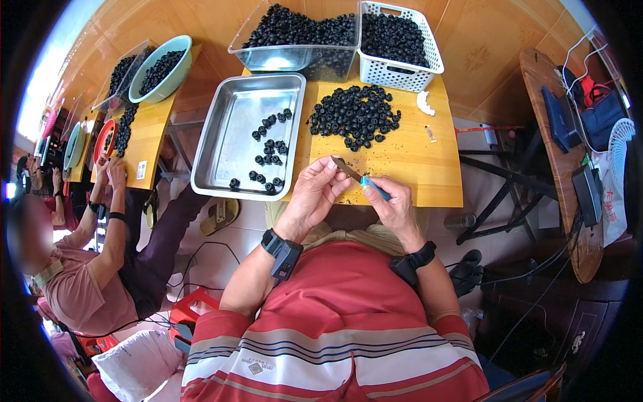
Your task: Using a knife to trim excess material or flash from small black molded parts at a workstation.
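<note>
My right hand (395, 204) is closed round the teal handle (376, 188) of a small knife, its thumb lying along it. The brownish blade (347, 169) points up and left to my left hand (313, 191). There the thumb and forefinger pinch together at the blade's far end; whether they hold the blade itself or a small piece cannot be made out. Beyond both hands, a pile of small round black pieces (355, 115), with holes in their middles, lies on the wooden table (429, 175). Dark crumbs are scattered round the pile.
Left stands a metal tray (228, 127) with several black pieces. Behind are a clear bin (281, 59) and a white perforated basket (402, 75), both full of them. A white scrap (424, 102) lies at right. Another person (87, 268) works at the left table.
</note>
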A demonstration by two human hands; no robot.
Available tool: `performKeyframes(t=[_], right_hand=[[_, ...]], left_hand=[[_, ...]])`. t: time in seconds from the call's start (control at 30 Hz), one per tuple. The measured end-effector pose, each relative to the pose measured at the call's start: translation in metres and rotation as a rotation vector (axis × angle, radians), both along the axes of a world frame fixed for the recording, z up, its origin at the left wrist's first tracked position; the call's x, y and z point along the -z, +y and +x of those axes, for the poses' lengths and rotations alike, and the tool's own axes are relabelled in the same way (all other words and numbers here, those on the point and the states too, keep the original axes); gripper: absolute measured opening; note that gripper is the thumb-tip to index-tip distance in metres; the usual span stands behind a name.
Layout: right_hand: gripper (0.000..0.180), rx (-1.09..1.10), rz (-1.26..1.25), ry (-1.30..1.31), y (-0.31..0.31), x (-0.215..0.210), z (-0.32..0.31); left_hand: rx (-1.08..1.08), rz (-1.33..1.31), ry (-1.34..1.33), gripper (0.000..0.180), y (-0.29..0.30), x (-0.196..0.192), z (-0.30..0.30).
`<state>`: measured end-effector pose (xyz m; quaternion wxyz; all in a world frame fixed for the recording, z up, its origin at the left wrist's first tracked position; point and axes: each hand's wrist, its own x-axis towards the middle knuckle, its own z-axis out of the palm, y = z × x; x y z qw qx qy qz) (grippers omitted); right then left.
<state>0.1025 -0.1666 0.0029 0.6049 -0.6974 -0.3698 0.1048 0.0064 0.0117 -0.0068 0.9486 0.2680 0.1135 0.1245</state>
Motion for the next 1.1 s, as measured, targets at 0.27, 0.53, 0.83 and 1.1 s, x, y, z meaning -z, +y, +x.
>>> performKeyframes(t=[0.27,0.53,0.83,1.1], right_hand=[[0.031,0.082,-0.063,0.005,0.003,0.001,0.001],[0.031,0.056,-0.033,0.081,-0.001,0.003,0.004],[0.031,-0.045,0.017,0.003,-0.006,-0.002,-0.001],[0.031,-0.043,0.013,-0.035,-0.007,-0.005,-0.003]], left_hand=[[-0.009,0.043,-0.036,0.016,-0.001,-0.006,-0.005],[-0.031,0.134,0.020,0.015,-0.003,-0.024,-0.011],[-0.019,0.115,-0.011,0.016,-0.007,-0.022,-0.013],[-0.037,0.110,-0.010,0.016,-0.008,-0.017,-0.018]])
